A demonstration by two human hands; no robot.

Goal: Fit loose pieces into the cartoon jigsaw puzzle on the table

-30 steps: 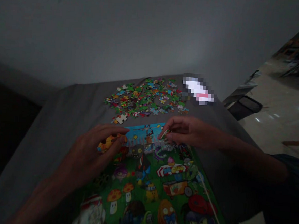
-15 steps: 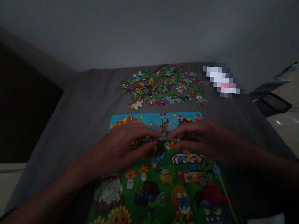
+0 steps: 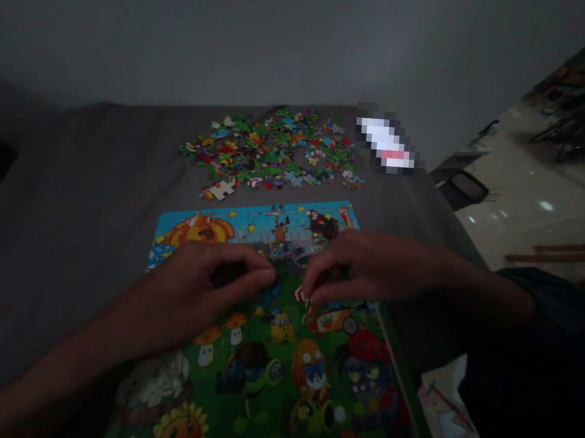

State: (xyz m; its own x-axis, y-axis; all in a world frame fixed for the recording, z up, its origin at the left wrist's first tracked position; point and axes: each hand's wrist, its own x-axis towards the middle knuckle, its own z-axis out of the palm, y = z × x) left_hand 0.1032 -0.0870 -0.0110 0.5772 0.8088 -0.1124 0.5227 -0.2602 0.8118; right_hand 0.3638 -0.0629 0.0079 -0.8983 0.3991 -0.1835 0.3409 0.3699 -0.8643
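Note:
A cartoon jigsaw puzzle board lies in front of me, printed with plants and zombies on green under a blue strip. Over its upper left part is my left hand, thumb and forefinger pressed together; whatever may be between the tips is hidden. My right hand hovers at the right side of the board with its fingers pinched on a small puzzle piece, tilted and mostly covered by the fingertips. Both hands hide parts of the picture beneath them.
Loose puzzle pieces are heaped on the grey cloth beyond the board. A bright pixelated object lies to their right. A pale wall rises behind. Right of the board is a crumpled white sheet or bag.
My view has swung right, so everything sits further left. My hands have moved apart, the right one drawing nearer to me with the piece. The left fingertips have closed together.

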